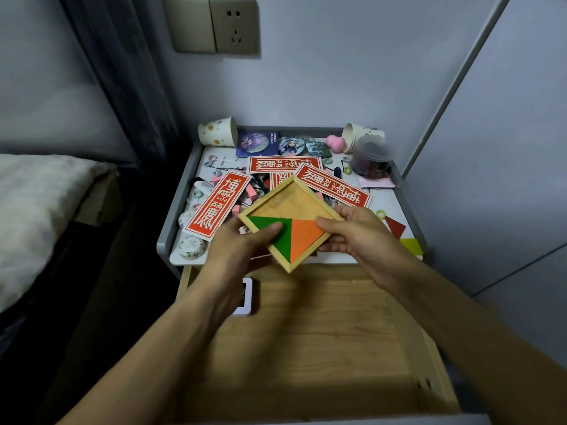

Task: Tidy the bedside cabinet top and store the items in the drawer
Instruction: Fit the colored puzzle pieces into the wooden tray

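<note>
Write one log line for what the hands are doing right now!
hands: left hand and right hand grip wooden tray | inside: green triangle, orange triangle | drawer: open | cabinet top: cluttered

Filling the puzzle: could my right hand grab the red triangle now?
Likely yes once freed: the right hand holds the wooden tray, but the red triangle lies uncovered beside it.

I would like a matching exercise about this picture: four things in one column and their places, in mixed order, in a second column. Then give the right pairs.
Things
1. wooden tray
2. pink heart
3. white device
4. yellow block

Places
a. inside the open drawer
b. front right corner of the cabinet top
c. held by the left hand and the right hand
d. at the back, beside a paper cup

Pairs: 1-c, 2-d, 3-a, 4-b
</note>
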Motion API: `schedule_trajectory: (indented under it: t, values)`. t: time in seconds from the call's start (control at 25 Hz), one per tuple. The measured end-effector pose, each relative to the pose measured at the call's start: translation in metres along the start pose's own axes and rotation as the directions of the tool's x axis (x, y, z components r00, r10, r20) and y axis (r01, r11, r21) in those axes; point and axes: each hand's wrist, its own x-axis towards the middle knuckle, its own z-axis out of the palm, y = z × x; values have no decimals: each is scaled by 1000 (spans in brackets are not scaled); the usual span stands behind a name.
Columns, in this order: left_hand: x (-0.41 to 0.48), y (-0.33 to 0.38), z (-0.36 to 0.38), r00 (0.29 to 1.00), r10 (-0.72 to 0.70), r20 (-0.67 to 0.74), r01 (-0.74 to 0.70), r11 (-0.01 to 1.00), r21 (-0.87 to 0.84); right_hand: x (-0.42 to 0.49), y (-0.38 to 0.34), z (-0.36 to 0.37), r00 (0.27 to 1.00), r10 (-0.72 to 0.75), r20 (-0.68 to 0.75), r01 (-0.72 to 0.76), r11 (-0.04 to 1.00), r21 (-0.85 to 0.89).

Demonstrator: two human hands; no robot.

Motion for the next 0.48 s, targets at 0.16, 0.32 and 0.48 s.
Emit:
schedule_trajectory:
  t: [0.16,0.32,0.48]
  values:
    - [0,-9,8,1000,7,-10,-7,1000,5,0,8,8,1000,1,-20,-1,1000,3]
    - [3,-9,3,1000,-1,-3,2,999,47,1,8,5,995,89,55,-89,996,4]
    - [6,-9,2,1000,-23,21,22,999,46,1,9,4,993,88,73,-90,996,22]
